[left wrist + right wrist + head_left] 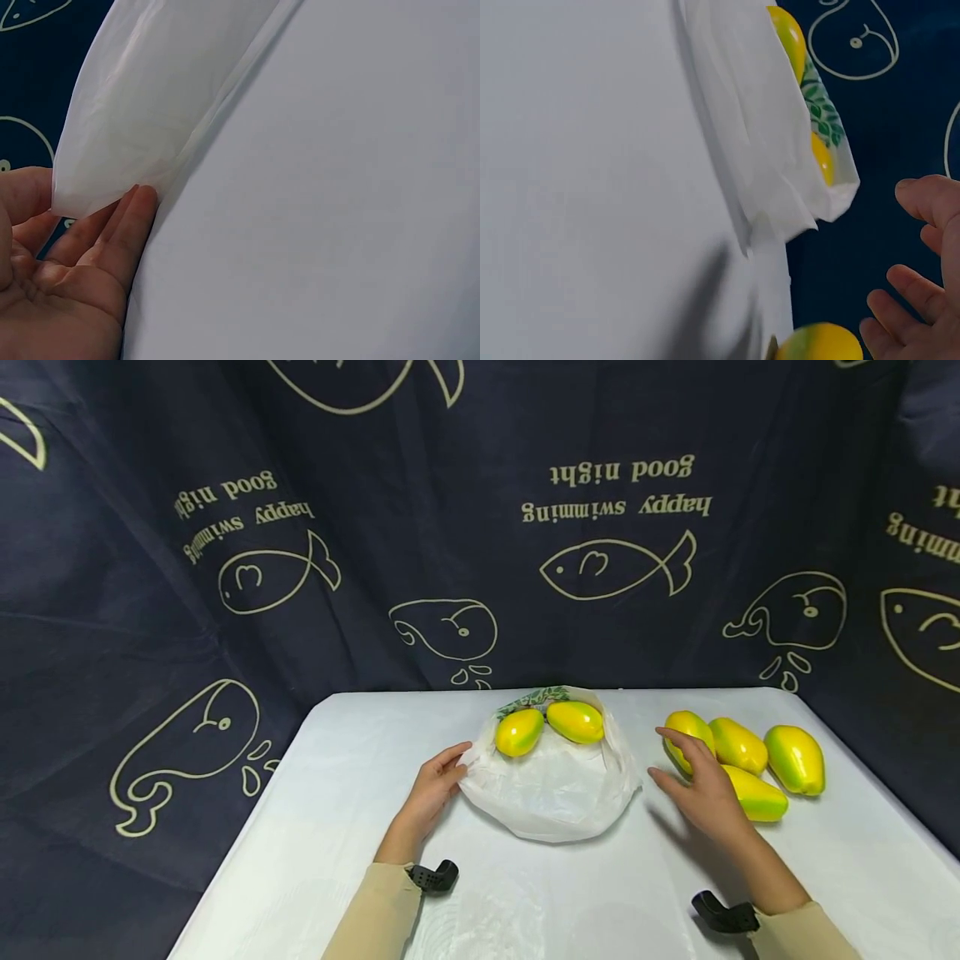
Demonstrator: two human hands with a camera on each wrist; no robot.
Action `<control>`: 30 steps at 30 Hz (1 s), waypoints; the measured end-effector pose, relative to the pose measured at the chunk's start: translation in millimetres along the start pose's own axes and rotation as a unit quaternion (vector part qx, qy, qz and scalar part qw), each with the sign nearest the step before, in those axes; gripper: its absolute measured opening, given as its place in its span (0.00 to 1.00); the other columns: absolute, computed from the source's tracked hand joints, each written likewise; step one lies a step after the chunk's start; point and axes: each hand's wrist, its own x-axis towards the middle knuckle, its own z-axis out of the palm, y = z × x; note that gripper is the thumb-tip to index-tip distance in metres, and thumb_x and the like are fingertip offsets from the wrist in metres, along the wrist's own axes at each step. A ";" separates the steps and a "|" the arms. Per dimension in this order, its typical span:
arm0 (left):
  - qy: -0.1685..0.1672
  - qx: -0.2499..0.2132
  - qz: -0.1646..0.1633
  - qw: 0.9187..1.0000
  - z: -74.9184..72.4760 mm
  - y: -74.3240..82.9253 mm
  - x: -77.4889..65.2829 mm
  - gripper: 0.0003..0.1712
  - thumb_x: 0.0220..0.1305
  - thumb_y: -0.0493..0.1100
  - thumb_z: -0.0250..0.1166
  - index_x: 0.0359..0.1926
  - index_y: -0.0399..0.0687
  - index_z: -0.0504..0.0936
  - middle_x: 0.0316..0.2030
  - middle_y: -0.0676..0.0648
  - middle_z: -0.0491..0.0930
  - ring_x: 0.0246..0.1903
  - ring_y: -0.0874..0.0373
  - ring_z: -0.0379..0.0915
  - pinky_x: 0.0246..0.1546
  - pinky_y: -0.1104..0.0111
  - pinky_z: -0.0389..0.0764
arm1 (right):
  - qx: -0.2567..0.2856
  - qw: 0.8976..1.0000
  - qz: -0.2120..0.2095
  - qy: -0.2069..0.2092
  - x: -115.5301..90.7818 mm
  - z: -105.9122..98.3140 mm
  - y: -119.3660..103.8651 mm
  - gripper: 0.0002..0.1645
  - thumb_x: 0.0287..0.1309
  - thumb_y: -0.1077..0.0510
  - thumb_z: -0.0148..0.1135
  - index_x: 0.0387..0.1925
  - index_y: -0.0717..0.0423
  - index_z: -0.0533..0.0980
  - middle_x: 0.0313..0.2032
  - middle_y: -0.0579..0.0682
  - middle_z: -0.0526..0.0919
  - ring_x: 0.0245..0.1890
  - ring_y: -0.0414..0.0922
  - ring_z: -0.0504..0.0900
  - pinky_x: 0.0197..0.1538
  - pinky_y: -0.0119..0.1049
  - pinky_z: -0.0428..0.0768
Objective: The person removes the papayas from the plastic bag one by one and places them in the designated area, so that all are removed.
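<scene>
We see a crumpled white translucent plastic bag with green leaf print [555,822] lying near the middle of a white table [352,760], its mouth gaping. At the bag's 9 o'clock, our left hand [432,789] pinches its edge between thumb and fingers. Inside, we find 2 glossy yellow-green oval fruits: the first fruit [519,732] at the bag's 11 o'clock, the second fruit [575,722] at its 1 o'clock. At the bag's 3 o'clock, our right hand [708,793] is wide, thumb well apart from the fingers, gripping nothing. Clustered about it are 4 loose fruits alike in colour and shape: 1 fruit [694,723] at its 11 o'clock, partly behind the fingers, a fruit [738,746] at 1, a fruit [795,760] at 2 and a fruit [756,797] at 3. We cannot tell whether this hand touches any. At the table's 12 o'clock hangs a navy cloth [450,527] with cream fish drawings and inverted lettering.
</scene>
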 end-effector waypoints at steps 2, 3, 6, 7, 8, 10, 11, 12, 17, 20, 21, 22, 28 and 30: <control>0.001 0.000 -0.001 1.000 0.5 0.0 0.2 0.26 0.72 0.33 0.55 0.69 0.44 0.71 0.72 0.40 0.67 0.68 0.50 0.67 0.55 0.72 0.80 | 0.012 1.000 0.004 -0.009 2.9 6.4 0.3 0.36 0.65 0.55 0.65 0.71 0.54 0.64 0.67 0.63 0.68 0.66 0.64 0.68 0.63 0.66 0.69; 0.003 -0.001 -0.002 1.000 0.7 -0.1 0.4 0.26 0.72 0.33 0.55 0.69 0.43 0.71 0.72 0.40 0.67 0.68 0.51 0.67 0.55 0.72 0.80 | 0.021 1.000 0.006 -0.014 4.5 9.4 0.2 0.36 0.65 0.55 0.64 0.72 0.55 0.63 0.67 0.63 0.68 0.66 0.64 0.68 0.64 0.65 0.70; 0.005 0.002 0.001 1.000 1.2 -0.1 0.9 0.26 0.72 0.34 0.55 0.69 0.42 0.71 0.71 0.39 0.67 0.67 0.50 0.68 0.55 0.71 0.80 | 0.058 0.998 0.019 -0.029 9.5 18.1 -0.2 0.37 0.67 0.55 0.62 0.72 0.58 0.61 0.70 0.64 0.66 0.68 0.65 0.68 0.65 0.63 0.70; 0.006 0.001 0.000 1.000 1.4 0.2 1.1 0.26 0.72 0.34 0.56 0.69 0.43 0.71 0.71 0.39 0.67 0.67 0.50 0.68 0.55 0.71 0.80 | 0.072 0.996 0.026 -0.034 11.1 20.6 -0.7 0.37 0.68 0.55 0.62 0.73 0.58 0.60 0.70 0.64 0.65 0.68 0.65 0.67 0.66 0.63 0.69; 0.006 0.001 -0.001 1.000 1.6 0.3 1.8 0.26 0.72 0.34 0.56 0.69 0.43 0.71 0.72 0.39 0.67 0.68 0.50 0.68 0.55 0.71 0.80 | 0.089 0.995 0.033 -0.039 12.6 23.0 -1.5 0.37 0.68 0.56 0.61 0.73 0.59 0.60 0.71 0.65 0.64 0.69 0.65 0.66 0.66 0.63 0.69; 0.005 0.003 -0.002 1.000 1.9 1.3 1.6 0.26 0.72 0.35 0.56 0.69 0.43 0.71 0.72 0.39 0.66 0.68 0.50 0.67 0.55 0.71 0.80 | 0.118 0.990 0.053 -0.051 15.5 27.4 -3.1 0.38 0.69 0.56 0.60 0.74 0.58 0.57 0.71 0.66 0.62 0.70 0.66 0.64 0.68 0.62 0.68; 0.006 0.002 -0.005 1.000 2.2 2.1 1.6 0.26 0.72 0.35 0.57 0.70 0.44 0.71 0.72 0.39 0.66 0.68 0.50 0.67 0.55 0.71 0.80 | 0.128 0.988 0.064 -0.057 16.8 29.4 -4.0 0.38 0.70 0.56 0.59 0.75 0.58 0.56 0.72 0.67 0.62 0.70 0.67 0.63 0.69 0.62 0.67; 0.007 0.003 -0.009 1.000 2.4 2.9 1.3 0.26 0.72 0.35 0.57 0.70 0.45 0.71 0.72 0.40 0.66 0.68 0.50 0.67 0.55 0.71 0.81 | 0.138 0.986 0.075 -0.061 17.8 31.5 -5.1 0.39 0.70 0.56 0.59 0.76 0.58 0.55 0.71 0.68 0.61 0.71 0.67 0.63 0.69 0.62 0.66; 0.013 0.007 -0.025 1.000 3.5 8.1 -0.6 0.26 0.72 0.37 0.57 0.70 0.47 0.71 0.72 0.40 0.66 0.66 0.52 0.68 0.52 0.72 0.81 | 0.155 0.978 0.117 -0.074 21.0 42.0 -7.2 0.41 0.70 0.57 0.58 0.77 0.56 0.52 0.72 0.69 0.60 0.72 0.67 0.61 0.72 0.62 0.63; 0.011 0.012 -0.028 0.999 4.5 10.5 0.0 0.26 0.73 0.38 0.56 0.70 0.47 0.70 0.71 0.41 0.66 0.65 0.51 0.69 0.52 0.71 0.82 | 0.165 0.975 0.133 -0.074 21.5 48.0 -6.0 0.41 0.69 0.59 0.58 0.77 0.55 0.52 0.73 0.68 0.60 0.72 0.67 0.61 0.72 0.62 0.62; 0.012 0.015 -0.029 0.999 4.9 11.4 0.3 0.26 0.73 0.38 0.56 0.71 0.48 0.70 0.71 0.41 0.67 0.65 0.51 0.69 0.53 0.69 0.82 | 0.167 0.974 0.137 -0.074 21.5 49.9 -5.6 0.41 0.69 0.59 0.58 0.77 0.54 0.52 0.73 0.68 0.60 0.72 0.67 0.62 0.72 0.62 0.62; 0.012 0.026 -0.025 0.999 5.4 12.2 0.7 0.26 0.73 0.39 0.56 0.71 0.47 0.70 0.71 0.41 0.67 0.65 0.49 0.69 0.54 0.67 0.82 | 0.170 0.972 0.142 -0.073 21.4 51.5 -5.4 0.41 0.69 0.60 0.58 0.78 0.54 0.52 0.73 0.68 0.59 0.72 0.66 0.62 0.72 0.62 0.63; 0.029 0.133 0.006 0.991 10.0 21.1 4.8 0.26 0.72 0.42 0.58 0.70 0.52 0.71 0.71 0.43 0.68 0.71 0.44 0.62 0.70 0.52 0.68 | 0.157 0.973 0.158 -0.063 18.6 56.9 -4.2 0.41 0.68 0.60 0.59 0.77 0.49 0.54 0.73 0.65 0.61 0.71 0.64 0.65 0.70 0.59 0.68; 0.034 0.162 0.023 0.986 12.2 26.4 6.4 0.27 0.72 0.42 0.58 0.70 0.51 0.71 0.71 0.42 0.68 0.72 0.42 0.60 0.73 0.48 0.63 | 0.158 0.974 0.151 -0.061 17.6 58.1 -3.5 0.40 0.68 0.60 0.59 0.77 0.48 0.56 0.73 0.63 0.62 0.70 0.63 0.67 0.69 0.57 0.70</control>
